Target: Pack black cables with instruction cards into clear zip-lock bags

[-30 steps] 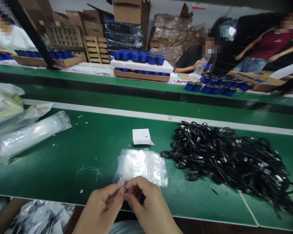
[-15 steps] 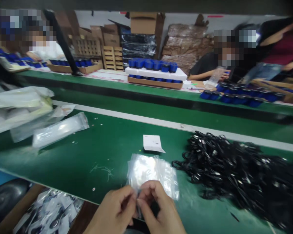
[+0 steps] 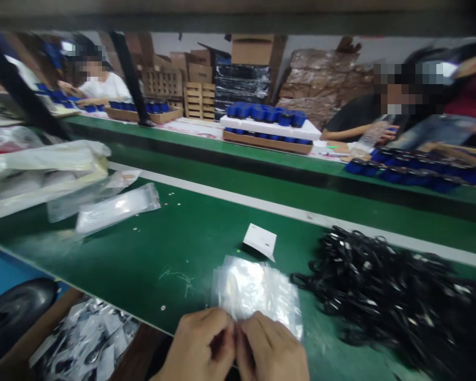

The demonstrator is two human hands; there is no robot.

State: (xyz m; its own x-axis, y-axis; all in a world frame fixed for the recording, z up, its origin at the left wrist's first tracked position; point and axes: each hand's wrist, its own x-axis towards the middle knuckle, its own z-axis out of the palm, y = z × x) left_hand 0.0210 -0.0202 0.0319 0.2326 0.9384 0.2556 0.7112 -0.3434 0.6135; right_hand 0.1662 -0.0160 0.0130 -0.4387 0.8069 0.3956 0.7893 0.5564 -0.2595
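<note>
Two hands in view, both the person's own, low at the near edge of the bench. Left hand and right hand are both closed into a pinch, fingers meeting at the lower edge of a stack of clear zip bags. The stack lies on the green bench just above the hands. Exact bag count unclear, several layers, glare hides the rest; nothing visible inside.

Just beyond the stack: one white card. Just right of it: one heap of black cables, too tangled to count. Left side of the bench: two sealed clear bags beside one large white bundle in plastic. Below the bench edge, lower left: a heap of plastic-bagged items, count unclear.

Far bench: one cardboard tray with a white foam sheet, about eight blue-capped containers on top and more beneath. Three co-workers beyond it; one holds a clear plastic bottle.
</note>
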